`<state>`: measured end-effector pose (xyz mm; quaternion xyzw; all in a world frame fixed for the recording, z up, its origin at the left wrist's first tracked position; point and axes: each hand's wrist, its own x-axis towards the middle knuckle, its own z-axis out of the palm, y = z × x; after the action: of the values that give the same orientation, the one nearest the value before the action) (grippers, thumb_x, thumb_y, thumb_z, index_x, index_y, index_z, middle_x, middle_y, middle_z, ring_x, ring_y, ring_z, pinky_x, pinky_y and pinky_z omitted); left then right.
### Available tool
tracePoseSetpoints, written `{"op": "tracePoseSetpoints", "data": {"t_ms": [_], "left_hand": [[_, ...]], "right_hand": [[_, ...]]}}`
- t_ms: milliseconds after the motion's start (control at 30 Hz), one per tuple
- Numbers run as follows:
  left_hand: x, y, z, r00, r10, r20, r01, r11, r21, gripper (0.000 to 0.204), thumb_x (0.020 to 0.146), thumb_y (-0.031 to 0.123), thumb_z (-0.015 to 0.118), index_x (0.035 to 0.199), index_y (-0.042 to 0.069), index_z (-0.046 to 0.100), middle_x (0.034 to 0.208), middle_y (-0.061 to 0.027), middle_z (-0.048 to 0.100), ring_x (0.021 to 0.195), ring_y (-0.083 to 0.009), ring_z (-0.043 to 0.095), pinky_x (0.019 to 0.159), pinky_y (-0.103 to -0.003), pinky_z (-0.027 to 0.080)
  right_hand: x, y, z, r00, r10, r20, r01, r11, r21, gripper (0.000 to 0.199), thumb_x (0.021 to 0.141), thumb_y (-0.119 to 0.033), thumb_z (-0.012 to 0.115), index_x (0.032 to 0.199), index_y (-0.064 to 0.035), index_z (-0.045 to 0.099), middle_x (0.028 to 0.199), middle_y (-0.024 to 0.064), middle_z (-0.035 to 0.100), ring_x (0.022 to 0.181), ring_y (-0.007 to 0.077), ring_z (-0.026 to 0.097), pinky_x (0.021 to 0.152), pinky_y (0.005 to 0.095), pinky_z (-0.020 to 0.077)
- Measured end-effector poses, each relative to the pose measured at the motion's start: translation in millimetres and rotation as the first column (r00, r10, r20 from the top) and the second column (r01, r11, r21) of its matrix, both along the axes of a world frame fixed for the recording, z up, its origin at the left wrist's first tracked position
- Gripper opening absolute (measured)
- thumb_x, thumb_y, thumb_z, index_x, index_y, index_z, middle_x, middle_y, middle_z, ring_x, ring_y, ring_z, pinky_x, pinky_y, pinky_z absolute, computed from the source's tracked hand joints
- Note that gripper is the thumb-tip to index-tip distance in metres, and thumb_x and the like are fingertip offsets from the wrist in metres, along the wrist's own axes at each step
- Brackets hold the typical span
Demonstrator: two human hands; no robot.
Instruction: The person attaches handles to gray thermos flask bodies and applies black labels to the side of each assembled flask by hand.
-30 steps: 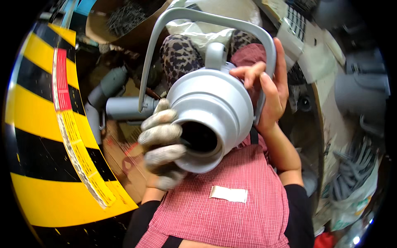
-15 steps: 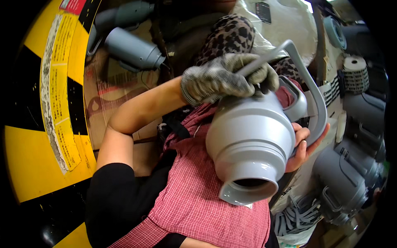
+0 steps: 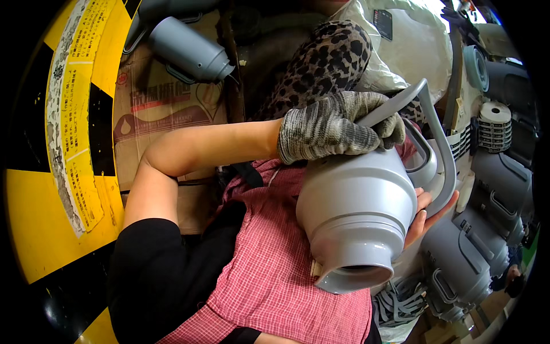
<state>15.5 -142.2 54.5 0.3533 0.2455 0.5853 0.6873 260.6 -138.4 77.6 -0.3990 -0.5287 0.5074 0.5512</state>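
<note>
A shiny light-grey jug shell (image 3: 358, 195) lies tilted against my checked apron, its open spout toward me. Its far end is hidden behind my left hand (image 3: 338, 127), which wears a mottled grey knit glove. Those gloved fingers are closed around one end of a bent grey carrying handle (image 3: 444, 155), where it meets the shell. The handle's other end runs down the right side of the shell. A smaller loop grip (image 3: 427, 166) sticks out beside it. My bare right hand (image 3: 418, 221) grips the shell from below and the right; most of its palm is hidden.
To the left, a darker grey jug (image 3: 192, 51) lies on a cardboard box (image 3: 143, 135), beside a yellow-and-black striped surface (image 3: 34, 218). Several grey jugs (image 3: 458, 252) stand at right, near a heap of loose handles (image 3: 401, 304) and a stack of rolls (image 3: 494, 123). A clear plastic bag (image 3: 415, 63) lies beyond.
The jug shell and both hands sit slightly lower and farther right in view. My gloved left hand still holds the handle end, its fingers now wrapped more closely around it.
</note>
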Motion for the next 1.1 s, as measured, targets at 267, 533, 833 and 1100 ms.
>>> {"op": "tracePoseSetpoints", "data": {"t_ms": [267,533,833,1100], "left_hand": [[9,-2,2,0.942,0.190,-0.278,-0.157,0.978,0.136,0.049,0.096,0.034,0.062,0.132,0.001,0.054,0.134,-0.0145,0.056,0.118,-0.0221,0.054,0.104,-0.035,0.042],[19,29,8,0.911,0.364,-0.196,-0.170,0.762,0.624,0.057,0.100,0.046,0.047,0.133,0.000,0.053,0.139,-0.0280,0.054,0.129,-0.0386,0.054,0.110,-0.051,0.044],[-117,64,18,0.311,0.489,-0.815,0.097,0.837,0.539,0.050,0.105,0.039,0.047,0.140,0.003,0.052,0.141,-0.0200,0.057,0.131,-0.0336,0.056,0.114,-0.052,0.038],[-65,94,-90,0.030,0.886,-0.463,0.549,0.373,0.748,0.047,0.103,0.032,0.054,0.144,0.008,0.053,0.149,-0.0116,0.055,0.138,-0.0302,0.052,0.121,-0.059,0.027]], "right_hand": [[1,-2,-12,0.993,-0.071,-0.095,0.074,0.997,0.029,0.075,0.099,-0.024,0.045,0.164,-0.0020,0.015,0.080,0.0011,0.050,0.091,0.0207,0.050,0.097,0.0373,0.0394],[-7,14,-2,0.966,-0.241,0.090,0.152,0.818,0.554,0.068,0.103,-0.046,0.053,0.160,-0.0212,0.025,0.101,0.0000,0.059,0.105,0.0215,0.055,0.105,0.0494,0.0433],[-25,149,-36,0.667,0.698,-0.261,-0.745,0.631,-0.217,0.040,0.102,-0.028,0.065,0.134,-0.0041,0.061,0.110,0.0017,0.067,0.096,0.0061,0.060,0.080,0.0219,0.0493],[114,36,-31,0.902,0.028,-0.430,-0.087,0.989,-0.118,0.043,0.103,-0.031,0.062,0.135,-0.0031,0.054,0.130,0.0133,0.066,0.104,0.0164,0.069,0.083,0.0331,0.0608]]}}
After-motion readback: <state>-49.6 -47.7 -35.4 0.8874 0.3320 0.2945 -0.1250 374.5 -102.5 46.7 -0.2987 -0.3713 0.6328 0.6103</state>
